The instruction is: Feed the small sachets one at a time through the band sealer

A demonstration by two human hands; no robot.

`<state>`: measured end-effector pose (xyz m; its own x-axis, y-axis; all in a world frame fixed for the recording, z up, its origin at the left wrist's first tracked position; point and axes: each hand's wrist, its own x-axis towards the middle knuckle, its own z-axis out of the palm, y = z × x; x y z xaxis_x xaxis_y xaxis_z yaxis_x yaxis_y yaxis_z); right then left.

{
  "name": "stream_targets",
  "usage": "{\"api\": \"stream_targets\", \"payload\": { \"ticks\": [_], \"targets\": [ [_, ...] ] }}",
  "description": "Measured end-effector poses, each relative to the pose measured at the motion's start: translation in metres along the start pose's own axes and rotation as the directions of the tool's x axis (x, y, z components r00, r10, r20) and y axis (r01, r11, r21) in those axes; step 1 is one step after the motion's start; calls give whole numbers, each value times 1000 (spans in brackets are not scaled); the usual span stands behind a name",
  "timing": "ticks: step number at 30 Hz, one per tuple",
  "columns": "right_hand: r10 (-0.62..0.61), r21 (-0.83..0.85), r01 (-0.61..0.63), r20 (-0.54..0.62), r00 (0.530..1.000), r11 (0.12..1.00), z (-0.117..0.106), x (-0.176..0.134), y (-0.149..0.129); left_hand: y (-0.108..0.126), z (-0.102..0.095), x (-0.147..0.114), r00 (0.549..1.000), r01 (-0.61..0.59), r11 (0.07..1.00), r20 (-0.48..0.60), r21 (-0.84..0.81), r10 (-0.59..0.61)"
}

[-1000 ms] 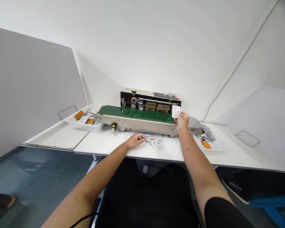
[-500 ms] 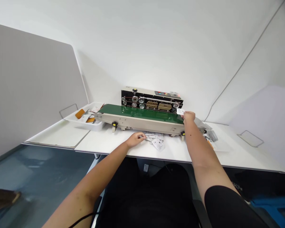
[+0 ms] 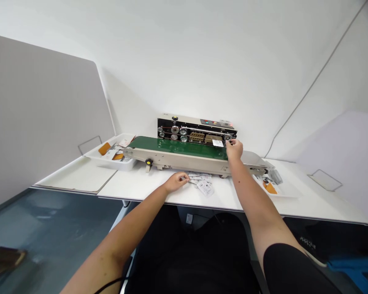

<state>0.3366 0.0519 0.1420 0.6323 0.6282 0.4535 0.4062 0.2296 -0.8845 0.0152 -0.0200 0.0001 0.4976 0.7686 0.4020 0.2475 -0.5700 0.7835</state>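
A small white flat packet [image 3: 217,143] stands at the front of the band sealing machine [image 3: 198,130], above its green conveyor belt [image 3: 178,145]. Just right of that packet is my right hand [image 3: 234,149], its fingers bent and slightly apart, with a narrow gap between fingertips and packet. My left hand [image 3: 176,182] rests on the table, thumb and forefinger pinched at the left edge of a pile of printed packets [image 3: 205,186]. The pinch appears to be on a packet there, though its held edge is mostly hidden.
A white tray [image 3: 118,165] of packets and orange pieces stands at the conveyor's left end. Another white tray [image 3: 283,194] with orange pieces [image 3: 270,188] sits by its right end. Grey partitions [image 3: 43,118] flank the white table [image 3: 122,190].
My right hand has moved left along the machine and its fingers have come away from the white packet, which now sits farther left. My left hand has stayed by the pile.
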Motion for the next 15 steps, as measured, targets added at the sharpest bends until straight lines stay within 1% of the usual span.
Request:
{"api": "stream_targets", "payload": {
  "ticks": [1,2,3,4,5,6,7,8,9,10,11,12,15],
  "targets": [
    [-148,-69,145,-42,988,987,-6,-15,-3,0,1,0,999,-34,999,12,29,33],
    [-285,-117,277,-58,957,954,-12,-34,-4,1,2,0,997,-66,996,34,63,64],
    [-394,-127,387,-39,918,913,-16,-55,-3,2,3,0,994,-92,990,64,105,86],
    [-481,-108,481,30,876,870,-20,-79,0,3,4,1,990,-109,983,102,151,94],
    [-549,-72,560,133,825,825,-22,-102,5,4,6,1,986,-115,973,143,199,88],
    [-597,-25,625,266,757,781,-23,-126,12,4,8,2,981,-116,962,181,246,72],
    [-617,24,666,401,677,746,-23,-147,20,5,10,3,976,-115,951,210,287,55],
    [-611,61,688,521,596,723,-20,-165,29,4,11,4,974,-116,941,224,317,45],
    [-587,81,698,614,528,712,-17,-181,38,4,13,5,974,-122,934,223,335,47],
    [-553,78,701,678,484,709,-14,-192,47,2,14,6,976,-133,931,209,340,63],
    [-516,55,702,719,466,710,-10,-200,56,1,15,6,978,-149,931,187,332,90],
    [-483,22,701,740,468,713,-6,-205,62,-1,15,7,979,-169,934,163,315,123],
    [-404,-72,696,769,495,715,0,-209,75,-8,16,7,970,-230,940,135,252,201]
  ]
}}
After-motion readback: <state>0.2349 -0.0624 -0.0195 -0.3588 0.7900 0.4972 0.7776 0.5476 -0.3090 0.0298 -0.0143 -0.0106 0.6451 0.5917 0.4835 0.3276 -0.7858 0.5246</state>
